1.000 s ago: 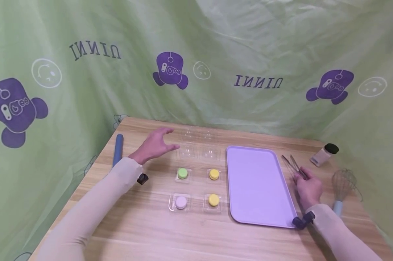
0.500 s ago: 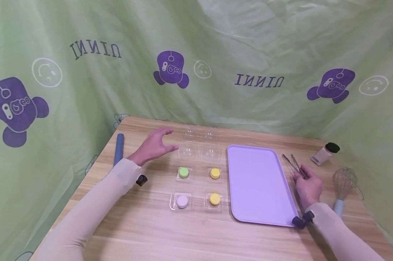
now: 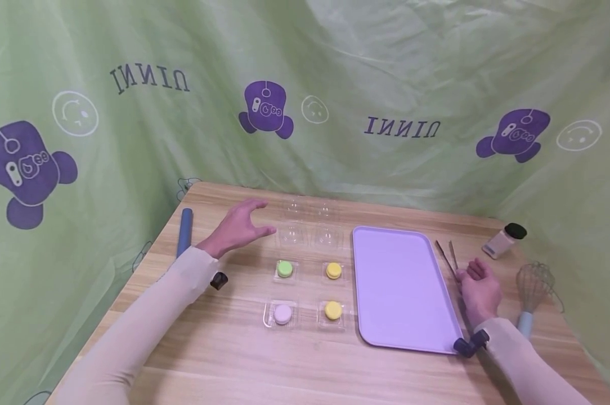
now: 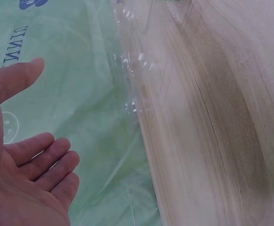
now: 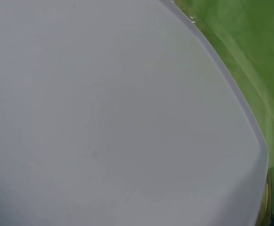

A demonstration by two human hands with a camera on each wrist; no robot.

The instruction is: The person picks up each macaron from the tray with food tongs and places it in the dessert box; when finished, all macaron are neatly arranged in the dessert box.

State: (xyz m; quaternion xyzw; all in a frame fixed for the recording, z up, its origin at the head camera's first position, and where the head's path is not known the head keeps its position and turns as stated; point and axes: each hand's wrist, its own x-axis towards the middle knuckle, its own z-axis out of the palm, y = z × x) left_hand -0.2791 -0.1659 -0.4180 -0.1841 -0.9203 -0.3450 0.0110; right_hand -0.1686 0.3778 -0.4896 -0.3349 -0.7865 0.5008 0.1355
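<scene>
In the head view my left hand [image 3: 238, 228] hovers left of the clear domed plastic lids [image 3: 292, 233], thumb and fingers spread around nothing. Its relaxed fingers and raised thumb also show in the left wrist view. To the right of the lilac tray [image 3: 401, 287], my right hand [image 3: 479, 289] is beside the metal tongs [image 3: 453, 256], fingers loosely bent upward and thumb at the tongs' near part. The hand hides their back end. Green [image 3: 285, 269], lilac [image 3: 282, 314] and yellow macarons [image 3: 333, 270] sit on small clear plastic bases.
A blue rolling pin [image 3: 184, 232] lies at the left edge, partly behind the left sleeve. A whisk [image 3: 533, 289] and a tilted black-capped jar [image 3: 505, 241] are at the right. Green printed cloth [image 3: 345, 163] hangs behind the wooden table [image 3: 305, 371].
The fingers of my right hand have come up off the tongs, which have shifted slightly left. My left hand stays nearly where it was.
</scene>
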